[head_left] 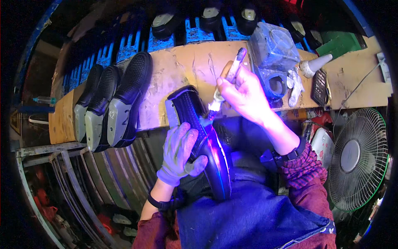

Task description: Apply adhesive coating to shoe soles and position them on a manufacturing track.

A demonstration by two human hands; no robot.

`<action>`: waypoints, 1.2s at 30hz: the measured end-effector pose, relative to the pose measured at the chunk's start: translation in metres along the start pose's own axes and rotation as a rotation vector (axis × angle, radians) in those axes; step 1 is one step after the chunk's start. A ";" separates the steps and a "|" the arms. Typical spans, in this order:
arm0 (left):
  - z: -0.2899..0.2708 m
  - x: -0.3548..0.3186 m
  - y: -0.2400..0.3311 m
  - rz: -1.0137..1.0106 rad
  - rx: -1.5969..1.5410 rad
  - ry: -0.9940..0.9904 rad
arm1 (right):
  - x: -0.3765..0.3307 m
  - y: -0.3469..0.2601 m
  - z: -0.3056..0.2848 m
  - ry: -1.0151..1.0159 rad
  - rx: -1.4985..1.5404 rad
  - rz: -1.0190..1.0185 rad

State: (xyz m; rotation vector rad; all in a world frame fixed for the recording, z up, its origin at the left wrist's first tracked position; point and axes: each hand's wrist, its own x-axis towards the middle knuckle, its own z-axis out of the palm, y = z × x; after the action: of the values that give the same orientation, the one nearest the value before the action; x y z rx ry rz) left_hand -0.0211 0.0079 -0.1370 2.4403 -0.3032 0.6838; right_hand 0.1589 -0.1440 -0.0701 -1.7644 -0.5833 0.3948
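Observation:
A black shoe (214, 159) with a woven-texture upper lies tilted over my lap, a grey last showing at its far end. My left hand (179, 155), in a grey glove, is wrapped round the near side of the shoe, with the thumb across it. In my bare right hand (244, 93) is a brush (237, 62) with a whitish, stained handle and a dark upper end. Its lower end meets the shoe's right edge, where a bluish-white smear shows; bright violet light makes the exact contact hard to see. A pale line runs along that edge toward the toe.
Three black shoes on grey lasts (118, 118) lean at the bench's left. On the cardboard-covered bench (178, 66) stand a blue box (275, 45), a blue round pot (275, 85), a white glove (294, 86) and a dark keypad device (319, 87). A fan (352, 157) stands right; blue racks (129, 45) stand behind.

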 end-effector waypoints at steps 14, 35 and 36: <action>0.001 0.030 0.025 0.107 0.172 0.189 | -0.093 -0.046 -0.031 0.009 0.321 -0.078; -0.055 0.075 0.028 -0.596 -0.976 -0.088 | -0.089 -0.074 -0.071 -0.098 0.068 -0.651; -0.064 0.081 0.036 -0.523 -0.712 -0.253 | -0.086 -0.064 -0.071 -0.050 0.114 -0.548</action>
State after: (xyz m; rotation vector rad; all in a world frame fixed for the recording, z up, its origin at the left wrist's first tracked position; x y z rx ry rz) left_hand 0.0081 0.0118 -0.0319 1.7898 0.0132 0.0134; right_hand 0.1156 -0.2375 0.0080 -1.4166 -1.0242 0.0860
